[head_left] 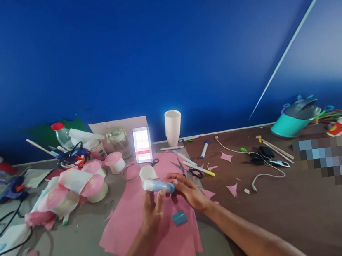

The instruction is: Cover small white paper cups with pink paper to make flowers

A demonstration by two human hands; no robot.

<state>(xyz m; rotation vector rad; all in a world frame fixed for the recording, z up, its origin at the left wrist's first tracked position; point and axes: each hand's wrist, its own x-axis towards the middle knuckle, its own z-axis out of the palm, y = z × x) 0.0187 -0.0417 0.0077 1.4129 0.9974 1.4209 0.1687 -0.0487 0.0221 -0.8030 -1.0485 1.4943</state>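
Note:
My left hand [152,209] holds a glue stick [158,186] sideways above a stack of pink paper sheets [148,226]. My right hand [189,192] grips the stick's blue end with its fingertips. The stick's blue cap [179,218] lies on the pink paper just below my hands. A small white paper cup [147,173] stands right behind the glue stick.
Scissors [184,168], markers [204,149] and pink scraps [232,189] lie to the right. A tall stack of white cups [173,127] stands by the blue wall. Pink-and-white cup pieces [72,190], a glue gun [10,190] and cables crowd the left. A teal container [289,124] sits far right.

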